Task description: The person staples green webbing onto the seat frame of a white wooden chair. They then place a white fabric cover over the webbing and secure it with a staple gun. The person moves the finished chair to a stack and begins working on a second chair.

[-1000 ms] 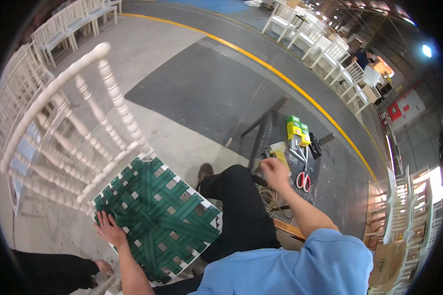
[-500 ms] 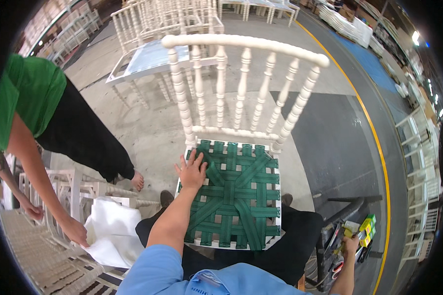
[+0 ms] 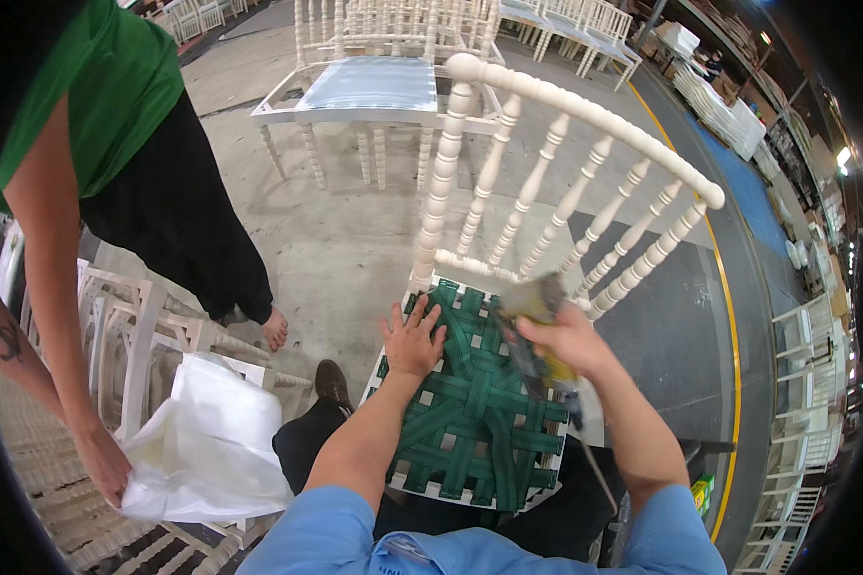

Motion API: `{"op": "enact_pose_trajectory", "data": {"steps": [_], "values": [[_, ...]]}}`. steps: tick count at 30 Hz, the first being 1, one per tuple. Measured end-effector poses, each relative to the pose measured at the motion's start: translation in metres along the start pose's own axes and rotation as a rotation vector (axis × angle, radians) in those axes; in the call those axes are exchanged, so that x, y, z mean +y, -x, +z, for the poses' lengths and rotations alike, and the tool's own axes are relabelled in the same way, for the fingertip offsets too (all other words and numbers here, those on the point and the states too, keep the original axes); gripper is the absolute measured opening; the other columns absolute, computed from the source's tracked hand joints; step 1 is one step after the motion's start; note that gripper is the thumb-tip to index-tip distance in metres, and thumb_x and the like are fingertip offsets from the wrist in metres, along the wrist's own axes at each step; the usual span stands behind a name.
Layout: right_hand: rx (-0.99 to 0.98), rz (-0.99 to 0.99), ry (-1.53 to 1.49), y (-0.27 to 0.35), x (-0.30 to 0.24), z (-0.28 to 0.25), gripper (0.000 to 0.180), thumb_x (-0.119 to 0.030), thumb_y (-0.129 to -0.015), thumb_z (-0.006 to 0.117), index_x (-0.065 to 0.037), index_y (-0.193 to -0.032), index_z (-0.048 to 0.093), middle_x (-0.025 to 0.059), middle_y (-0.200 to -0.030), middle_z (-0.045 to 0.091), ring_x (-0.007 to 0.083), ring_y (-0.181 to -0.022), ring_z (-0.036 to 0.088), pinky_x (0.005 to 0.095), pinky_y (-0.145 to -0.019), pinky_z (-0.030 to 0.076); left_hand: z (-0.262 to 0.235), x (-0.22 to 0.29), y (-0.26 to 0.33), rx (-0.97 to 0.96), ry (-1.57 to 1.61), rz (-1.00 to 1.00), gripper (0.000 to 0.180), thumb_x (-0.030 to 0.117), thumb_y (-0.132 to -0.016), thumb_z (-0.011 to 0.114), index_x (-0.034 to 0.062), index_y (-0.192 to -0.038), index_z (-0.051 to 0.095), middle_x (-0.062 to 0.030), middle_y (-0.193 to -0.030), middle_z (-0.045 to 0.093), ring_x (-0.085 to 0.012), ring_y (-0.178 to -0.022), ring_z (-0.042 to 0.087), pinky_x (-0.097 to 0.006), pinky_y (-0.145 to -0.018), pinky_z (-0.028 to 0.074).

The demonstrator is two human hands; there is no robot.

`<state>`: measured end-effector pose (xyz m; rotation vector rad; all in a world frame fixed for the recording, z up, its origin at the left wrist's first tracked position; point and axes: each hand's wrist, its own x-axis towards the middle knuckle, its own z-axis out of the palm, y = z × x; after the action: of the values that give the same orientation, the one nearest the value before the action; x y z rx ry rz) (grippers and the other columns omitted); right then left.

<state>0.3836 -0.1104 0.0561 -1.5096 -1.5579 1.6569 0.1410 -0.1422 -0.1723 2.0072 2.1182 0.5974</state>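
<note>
Resting flat with its fingers spread, the left hand (image 3: pixel 414 343) touches the green webbed seat (image 3: pixel 479 395), close to the back left corner. The right hand (image 3: pixel 568 337), well apart from it, is closed around a power tool (image 3: pixel 530 316), perhaps a staple gun, above the right part of the seat. The tool's long axis seems to run from the backrest (image 3: pixel 594 121) side toward the front, but it is blurred, and I cannot tell if it touches the webbing. Right of the seat is a green-and-yellow box (image 3: pixel 703 494); its contents are not visible.
</note>
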Motion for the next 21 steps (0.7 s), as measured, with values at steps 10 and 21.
{"op": "enact_pose_trajectory", "data": {"steps": [10, 21], "values": [[-0.023, 0.073, 0.134, -0.141, 0.043, 0.081, 0.046, -0.033, -0.098, 0.082, 0.0, -0.126, 0.067, 0.0085, -0.097, 0.074, 0.0147, -0.057, 0.064, 0.0318, -0.046, 0.052, 0.007, -0.003, 0.001, 0.056, -0.028, 0.005, 0.049, 0.047, -0.101, 0.064, 0.0303, -0.147, 0.067, 0.0026, -0.164, 0.054, -0.0465, -0.152, 0.037, -0.066, -0.114, 0.034], [0.015, 0.098, 0.216, -0.159, 0.059, 0.087, 0.046, -0.032, -0.097, 0.083, 0.001, -0.125, 0.068, 0.0089, -0.089, 0.074, 0.0159, -0.057, 0.066, 0.0335, -0.047, 0.054, 0.006, -0.001, -0.002, 0.027, 0.001, -0.017, 0.05, 0.044, -0.102, 0.062, 0.0299, -0.149, 0.067, 0.0037, -0.166, 0.053, -0.0461, -0.155, 0.034, -0.066, -0.116, 0.031]]}}
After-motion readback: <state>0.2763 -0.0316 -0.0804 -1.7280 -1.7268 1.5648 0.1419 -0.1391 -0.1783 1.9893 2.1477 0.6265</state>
